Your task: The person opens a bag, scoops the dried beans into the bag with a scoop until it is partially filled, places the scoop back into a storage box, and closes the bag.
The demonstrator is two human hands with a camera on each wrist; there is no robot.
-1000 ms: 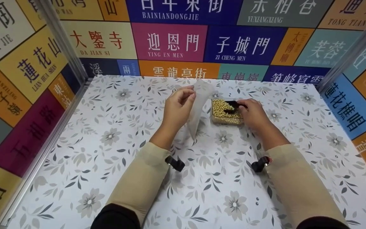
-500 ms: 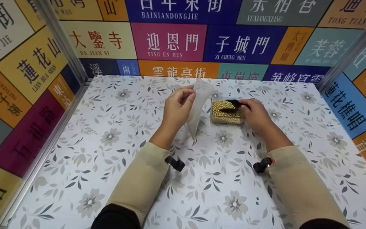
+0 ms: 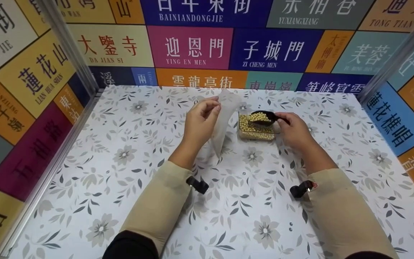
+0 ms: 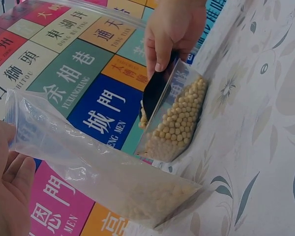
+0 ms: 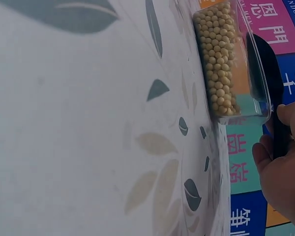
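Note:
In the head view the left hand pinches the top edge of a translucent bag, which stands upright on the table. Pale beans lie in the bottom of this bag in the left wrist view. Right of the bag is a clear box of yellowish beans. The right hand grips the handle of a black scoop heaped with beans, held over the box. The right wrist view shows the scoop above the box's rim, with the right hand around its handle.
A white tablecloth with grey flowers and leaves covers the table. Panels with coloured signs stand behind it and at both sides, with metal posts at the corners. A dark strapped device sits at each wrist.
The right hand has drawn back slightly to the right and raised the scoop out of the beans, now loaded. The left hand and the bag have stayed in place.

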